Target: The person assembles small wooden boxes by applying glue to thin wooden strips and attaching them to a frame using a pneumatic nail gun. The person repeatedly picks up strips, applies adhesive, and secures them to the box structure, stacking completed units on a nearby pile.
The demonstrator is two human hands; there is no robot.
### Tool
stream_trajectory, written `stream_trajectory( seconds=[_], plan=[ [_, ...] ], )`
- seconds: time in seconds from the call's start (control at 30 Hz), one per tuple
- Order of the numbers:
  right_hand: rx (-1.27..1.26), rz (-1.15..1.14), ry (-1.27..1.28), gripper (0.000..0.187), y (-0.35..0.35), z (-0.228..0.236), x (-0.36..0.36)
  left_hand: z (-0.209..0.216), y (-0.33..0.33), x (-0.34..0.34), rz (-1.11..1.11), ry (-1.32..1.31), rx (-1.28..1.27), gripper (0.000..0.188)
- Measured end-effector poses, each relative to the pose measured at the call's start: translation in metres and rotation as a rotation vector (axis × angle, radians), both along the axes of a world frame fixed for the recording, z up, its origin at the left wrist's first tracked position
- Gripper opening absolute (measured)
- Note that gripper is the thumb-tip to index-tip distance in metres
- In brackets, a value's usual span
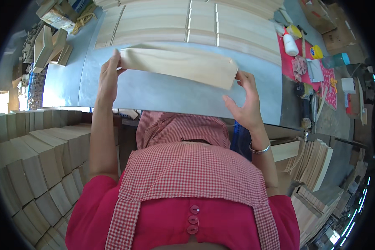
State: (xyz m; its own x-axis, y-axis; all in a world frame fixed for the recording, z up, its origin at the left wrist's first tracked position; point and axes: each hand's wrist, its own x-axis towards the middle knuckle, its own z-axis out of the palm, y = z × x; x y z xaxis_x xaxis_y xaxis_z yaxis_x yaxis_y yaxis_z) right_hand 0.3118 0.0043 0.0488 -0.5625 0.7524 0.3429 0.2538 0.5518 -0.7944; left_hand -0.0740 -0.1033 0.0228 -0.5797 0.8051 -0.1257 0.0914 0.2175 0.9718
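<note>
A long pale wooden piece [175, 66], box-like with a corner joint at its right end, is held tilted above the grey tabletop [162, 93]. My left hand [108, 79] is closed on its left end, the thumb along the near side. At the right end, the fingers of my right hand [249, 100] curl against the wood and partly behind it, while the thumb stands apart below. The far side and inside of the piece are hidden. Beyond it, rows of flat pale boards [154, 25] lie side by side across the table.
Stacked wooden blocks [46, 154] rise at my left. Angled wooden frames [50, 48] stand at the far left. On the right, a red cloth [282, 62] bears a white bottle [290, 45], a yellow-lidded jar [316, 52] and a pink rag [298, 66]. Thin boards [316, 164] lean below.
</note>
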Motion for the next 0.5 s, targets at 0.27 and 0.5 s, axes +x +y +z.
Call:
stream_trajectory(
  seconds=[0.27, 0.5],
  plan=[
    [0.150, -0.134, 0.109, 0.037, 0.044, 0.004, -0.002, 0.040, 0.015, 0.020, -0.048, -0.030, -0.030, 0.089],
    [0.038, -0.237, 0.094, 0.028, 0.054, 0.005, -0.001, 0.035, 0.017, 0.027, -0.071, -0.024, -0.150, 0.091]
  ],
)
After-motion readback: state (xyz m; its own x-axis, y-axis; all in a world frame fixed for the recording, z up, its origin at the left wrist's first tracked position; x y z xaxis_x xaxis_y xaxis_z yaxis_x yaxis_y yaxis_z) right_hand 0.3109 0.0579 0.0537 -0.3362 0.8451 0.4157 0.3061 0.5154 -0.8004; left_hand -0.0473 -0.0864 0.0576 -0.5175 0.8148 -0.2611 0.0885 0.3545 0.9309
